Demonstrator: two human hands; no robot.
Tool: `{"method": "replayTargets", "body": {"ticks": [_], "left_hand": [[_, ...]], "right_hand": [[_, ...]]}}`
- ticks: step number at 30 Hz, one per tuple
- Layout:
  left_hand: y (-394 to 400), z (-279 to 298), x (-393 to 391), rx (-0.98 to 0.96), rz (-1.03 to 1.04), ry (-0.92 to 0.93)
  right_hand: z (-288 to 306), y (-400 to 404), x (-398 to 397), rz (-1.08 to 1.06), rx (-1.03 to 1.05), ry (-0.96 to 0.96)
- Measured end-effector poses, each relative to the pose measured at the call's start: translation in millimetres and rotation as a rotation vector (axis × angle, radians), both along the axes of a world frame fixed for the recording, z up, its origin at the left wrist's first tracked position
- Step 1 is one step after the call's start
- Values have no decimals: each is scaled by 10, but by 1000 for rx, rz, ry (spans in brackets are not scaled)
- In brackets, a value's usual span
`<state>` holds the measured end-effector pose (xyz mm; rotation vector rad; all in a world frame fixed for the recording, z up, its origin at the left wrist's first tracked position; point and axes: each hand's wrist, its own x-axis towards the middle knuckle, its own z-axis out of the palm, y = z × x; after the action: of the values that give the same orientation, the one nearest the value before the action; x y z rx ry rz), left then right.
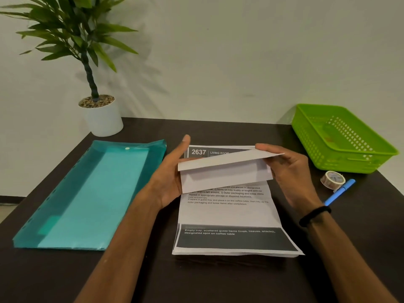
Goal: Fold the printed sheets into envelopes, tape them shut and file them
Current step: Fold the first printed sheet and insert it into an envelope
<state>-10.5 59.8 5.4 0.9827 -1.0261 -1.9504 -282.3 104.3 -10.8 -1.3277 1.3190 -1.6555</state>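
A potted plant (96, 101) in a white pot stands at the far left corner of a dark bench (153, 276), beside a pale wall. In front of it lies a teal plastic document folder (87, 193), flat, its long axis running from the near left edge away toward the far side, the snap button at its far end.

At centre, a person's two hands hold a folded white sheet (225, 173) just above a stack of printed sheets (229, 215). The left hand (172, 176) grips the folded sheet's left end, its thumb stretched upward and the fingers hidden behind the paper. The right hand (290, 171) pinches the right end, fingertips curled over the top edge; a black band (314, 215) circles that wrist. The folded sheet's long axis runs left to right across the view, its upper flap tilted up toward the right, blank side toward the camera.

The stack beneath lies lengthwise away from the person, its header "2637 LIVING ROOM" at the far end and a dark printed band at the near end.

To the right, a roll of patterned tape (332, 179) rests on the bench, touching a blue pen (340, 192) that points diagonally toward the far right. Behind them sits a green plastic basket (341, 138) at the far right corner.
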Motion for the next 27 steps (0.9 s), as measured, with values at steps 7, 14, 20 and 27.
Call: {"method": "replayTargets", "body": {"ticks": [7,14,20,27], "left_hand": [[-65,-127,76,-93,-41,-100],[-92,-103,-8,-543,351,-363],[26,-89,-216,-890,336,-431],[113,-134,-386,-1047,359,-474]], "right_hand": [[-19,-24,-82,27,-24,141],[72,39,-10,-80,6,50],[-43,14,102,-343,-476,990],[-66,40,319,-233,-554,992]]}}
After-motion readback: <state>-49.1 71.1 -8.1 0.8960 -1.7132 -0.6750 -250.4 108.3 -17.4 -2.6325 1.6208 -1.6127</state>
